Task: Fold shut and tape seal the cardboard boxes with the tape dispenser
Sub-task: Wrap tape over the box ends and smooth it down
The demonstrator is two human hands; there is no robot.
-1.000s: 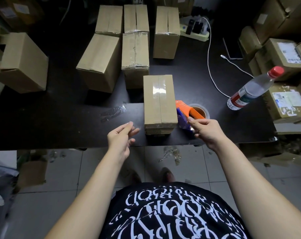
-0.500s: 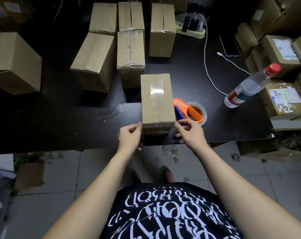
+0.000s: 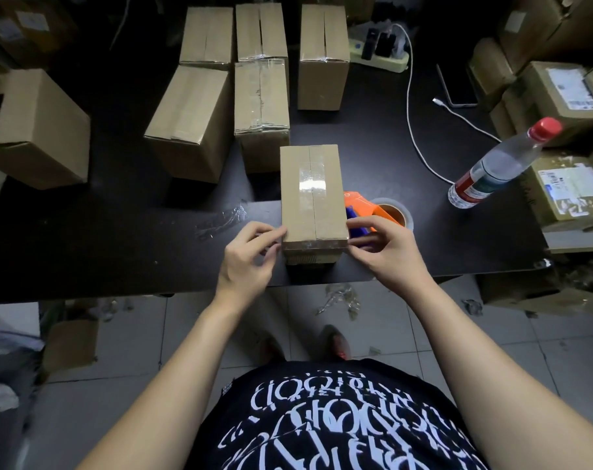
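A narrow cardboard box (image 3: 310, 191) stands near the front edge of the black table (image 3: 118, 239), its flaps folded shut and a strip of clear tape running along the top seam. My left hand (image 3: 246, 262) pinches the box's near left corner with curled fingers. My right hand (image 3: 388, 252) pinches the near right corner. The orange tape dispenser (image 3: 363, 203) lies on the table just right of the box, partly hidden behind my right hand, with its tape roll (image 3: 395, 212) pointing right.
Several closed boxes (image 3: 261, 100) stand behind the near one, and another box (image 3: 40, 130) sits at the far left. A water bottle (image 3: 498, 164) stands at the right, with a white cable (image 3: 410, 106) and a power strip (image 3: 380, 52) behind. A crumpled tape scrap (image 3: 220, 220) lies left of the box.
My right hand let go of the tape dispenser and left it on the table. Both hands came in to the box's near corners and now pinch them.
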